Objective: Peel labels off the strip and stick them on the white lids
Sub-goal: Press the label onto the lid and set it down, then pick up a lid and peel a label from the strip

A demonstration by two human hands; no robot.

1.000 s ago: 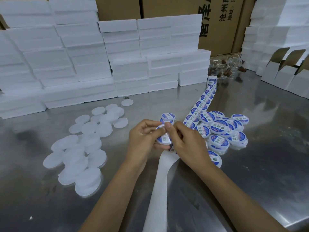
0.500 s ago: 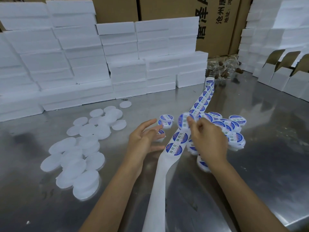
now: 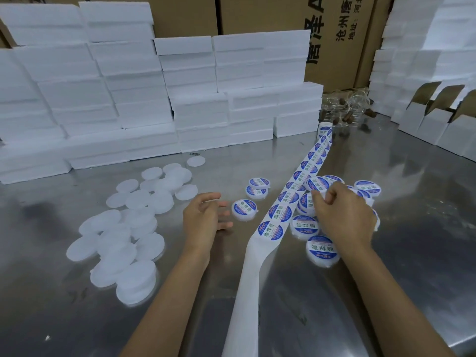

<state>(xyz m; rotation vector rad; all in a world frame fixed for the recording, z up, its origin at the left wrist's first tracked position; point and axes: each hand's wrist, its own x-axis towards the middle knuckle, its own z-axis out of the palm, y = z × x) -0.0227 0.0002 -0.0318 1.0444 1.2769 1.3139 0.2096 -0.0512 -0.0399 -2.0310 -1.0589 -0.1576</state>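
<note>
Blue-and-white round labels printed 助焊膏 along the label strip [image 3: 296, 194], long axis running from the near table edge diagonally up-right to its roll [image 3: 325, 128] by the foam blocks [image 3: 159, 99]; cartons [image 3: 332, 34] behind reading 沧州 and 地址. Left hand [image 3: 204, 220] now off the strip, fingers spread and relaxed, empty, beside a labelled lid [image 3: 244, 210]. Right hand [image 3: 343, 215] curled over the labelled pile; whether pinching anything, cannot tell; plain white lids [image 3: 128, 228] far left on steel table [image 3: 412, 228].

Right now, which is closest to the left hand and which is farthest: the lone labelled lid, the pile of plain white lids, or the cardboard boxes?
1. Lone labelled lid: just right of the left hand.
2. Pile of plain white lids: on the left side of the table.
3. Cardboard boxes: far back, behind the foam stacks.
</note>
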